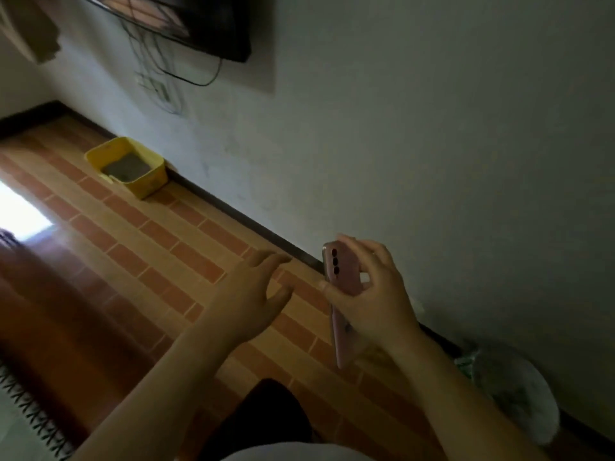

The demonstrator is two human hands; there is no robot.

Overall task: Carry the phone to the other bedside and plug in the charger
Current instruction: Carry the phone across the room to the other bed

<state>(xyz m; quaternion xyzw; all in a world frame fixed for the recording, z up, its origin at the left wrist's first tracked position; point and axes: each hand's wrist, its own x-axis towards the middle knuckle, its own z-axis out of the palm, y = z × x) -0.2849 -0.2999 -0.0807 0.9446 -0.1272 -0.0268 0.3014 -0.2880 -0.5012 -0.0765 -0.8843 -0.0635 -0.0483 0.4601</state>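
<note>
A pink phone (342, 284) with three camera lenses on its back is held upright, edge-on, above the floor near the wall. My right hand (376, 294) grips it around the middle, thumb on one side and fingers over the top. My left hand (256, 294) hovers just to the left of the phone with its fingers spread and nothing in it. No charger or bedside is in sight.
A yellow tub (133, 168) stands on the striped tile floor against the wall. Above it hang a wall-mounted TV (206, 24), loose cables and a wall socket (159, 89). A white round object (519, 400) sits at the lower right. A patterned bed edge (30, 417) lies at the lower left.
</note>
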